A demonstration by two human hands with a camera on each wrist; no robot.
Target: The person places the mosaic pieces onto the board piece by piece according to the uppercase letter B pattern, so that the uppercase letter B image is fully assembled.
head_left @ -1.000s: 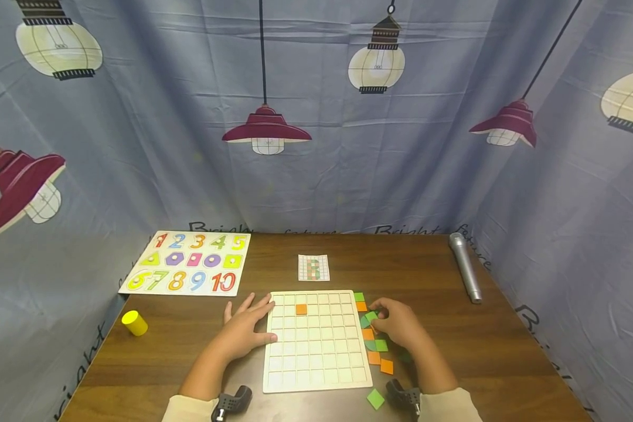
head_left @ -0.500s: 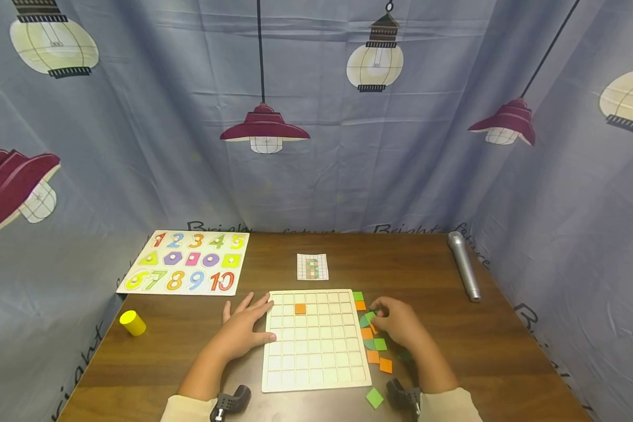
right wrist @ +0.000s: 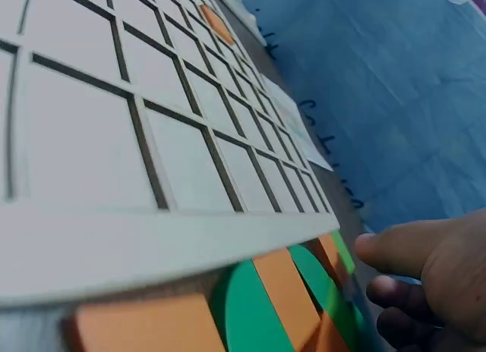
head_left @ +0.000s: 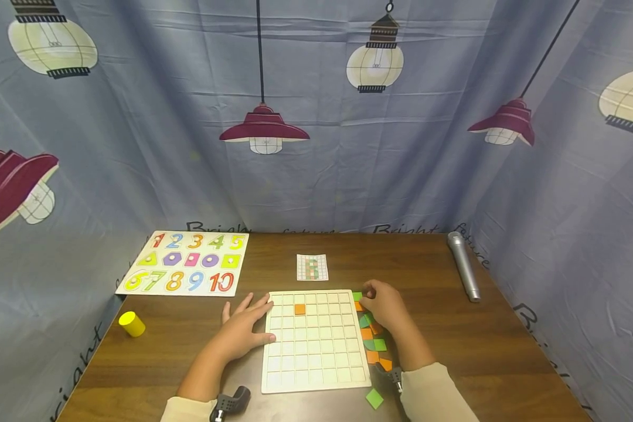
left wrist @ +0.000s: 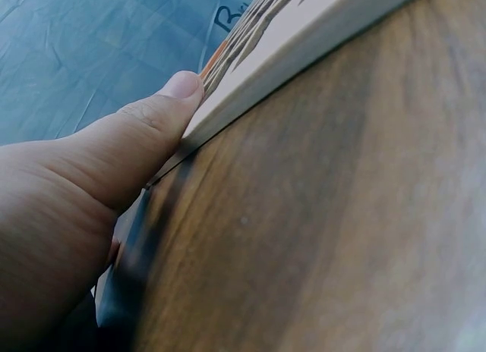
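Note:
A pale wooden grid board [head_left: 316,351] lies on the table, with one orange square tile [head_left: 300,309] in a cell of an upper row. My left hand [head_left: 242,331] rests at the board's left edge, fingers spread. In the left wrist view its thumb [left wrist: 171,98] presses on the rim. My right hand [head_left: 386,305] hovers by the board's top right corner, close to a green tile [head_left: 357,296]. Seen from the right wrist, its thumb [right wrist: 402,249] stands apart from loosely bent fingers [right wrist: 395,291], with nothing visible between them.
Several orange and green tiles [head_left: 367,333] lie along the board's right side, and a lone green square [head_left: 374,398] sits nearer the front. Behind the board is a printed pattern card [head_left: 312,267]. A number puzzle [head_left: 187,264], yellow cylinder [head_left: 132,323] and silver microphone-like object [head_left: 464,266] stand farther out.
My right hand has moved away from the middle of the tile pile, up and left to the tiles by the board's top right corner. My left hand has stayed in place.

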